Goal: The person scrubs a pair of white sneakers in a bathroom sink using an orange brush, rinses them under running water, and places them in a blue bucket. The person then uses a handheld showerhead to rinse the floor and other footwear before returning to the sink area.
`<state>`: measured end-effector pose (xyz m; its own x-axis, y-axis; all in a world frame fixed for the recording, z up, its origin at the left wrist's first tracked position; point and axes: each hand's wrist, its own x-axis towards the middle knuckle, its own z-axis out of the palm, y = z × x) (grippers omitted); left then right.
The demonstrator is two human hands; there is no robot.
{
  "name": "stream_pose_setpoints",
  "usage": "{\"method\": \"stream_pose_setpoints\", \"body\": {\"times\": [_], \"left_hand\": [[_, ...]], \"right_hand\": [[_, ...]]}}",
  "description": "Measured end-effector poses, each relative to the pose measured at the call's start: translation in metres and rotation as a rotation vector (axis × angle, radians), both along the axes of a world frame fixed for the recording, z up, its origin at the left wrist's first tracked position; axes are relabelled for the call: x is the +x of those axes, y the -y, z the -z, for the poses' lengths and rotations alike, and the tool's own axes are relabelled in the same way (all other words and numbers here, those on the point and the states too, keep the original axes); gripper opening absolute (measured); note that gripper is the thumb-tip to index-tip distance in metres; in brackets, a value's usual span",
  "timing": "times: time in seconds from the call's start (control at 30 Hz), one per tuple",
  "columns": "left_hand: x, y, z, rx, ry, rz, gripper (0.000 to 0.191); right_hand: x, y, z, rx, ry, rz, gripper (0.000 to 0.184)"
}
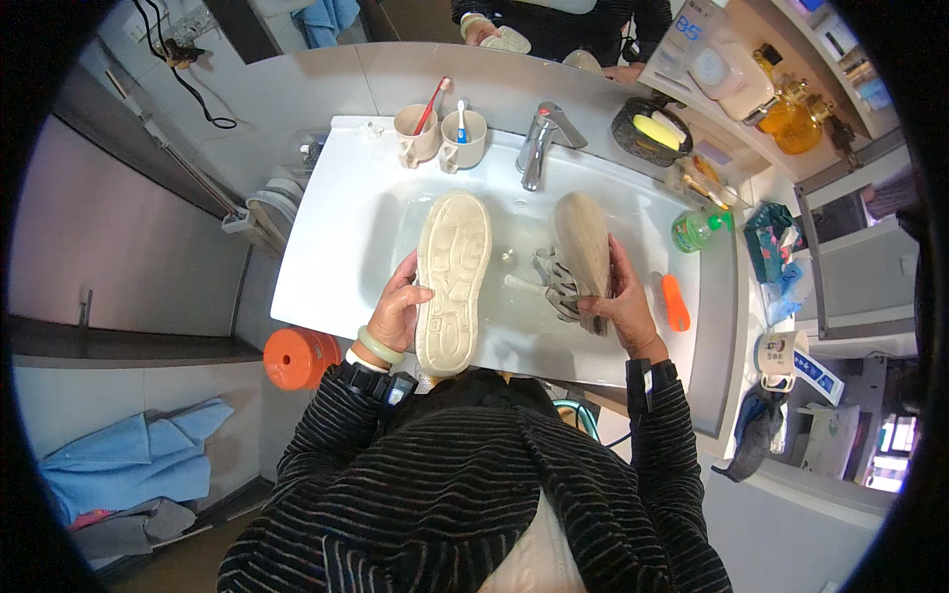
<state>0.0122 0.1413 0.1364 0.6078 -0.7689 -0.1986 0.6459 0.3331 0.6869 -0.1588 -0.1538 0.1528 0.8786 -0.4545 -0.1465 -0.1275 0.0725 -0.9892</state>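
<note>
My left hand (397,307) grips a cream shoe (454,282) by its side edge, with the patterned sole turned up to the camera. Over the right half of the washbasin (311,259), my right hand (626,300) holds a second beige shoe (582,237). That one is tipped on its side, toe towards the faucet, and its light laces (526,286) hang to the left. Shallow water seems to lie in the basin, where the round drain (508,256) shows between the two shoes. The chrome faucet (539,144) stands behind them.
Two mugs (417,141) with toothbrushes stand at the back rim. To the right are a black soap dish (646,152), a green pump bottle (693,231) and an orange-handled object (675,302). An orange bucket-like object (296,358) sits low on the left.
</note>
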Motion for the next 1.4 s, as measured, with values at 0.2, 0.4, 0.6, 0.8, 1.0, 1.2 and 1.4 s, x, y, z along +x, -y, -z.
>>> {"method": "stream_pose_setpoints", "body": {"times": [0.2, 0.4, 0.6, 0.8, 1.0, 1.2, 1.4], "left_hand": [[0.006, 0.011, 0.0, -0.1, 0.016, 0.034, 0.083], [0.008, 0.016, -0.006, -0.162, 0.007, 0.064, 0.074], [0.009, 0.016, -0.015, -0.185, 0.023, 0.089, 0.074], [0.01, 0.015, -0.02, -0.178, 0.023, 0.127, 0.079], [0.012, 0.016, -0.014, -0.121, 0.081, 0.155, 0.073], [0.004, 0.022, -0.018, -0.037, 0.073, 0.236, 0.075], [-0.01, 0.029, -0.026, 0.041, 0.079, 0.304, 0.075]], "right_hand": [[-0.014, -0.006, -0.022, -0.018, -0.013, 0.029, 0.113], [-0.022, -0.018, -0.039, -0.091, -0.048, 0.059, 0.114], [-0.028, -0.026, -0.044, -0.127, -0.03, 0.083, 0.112], [-0.033, -0.032, -0.045, -0.197, -0.025, 0.112, 0.11], [-0.041, -0.036, -0.036, -0.233, -0.063, 0.155, 0.109], [-0.057, -0.042, -0.022, -0.31, -0.091, 0.208, 0.112], [-0.068, -0.06, -0.001, -0.336, -0.114, 0.304, 0.108]]}}
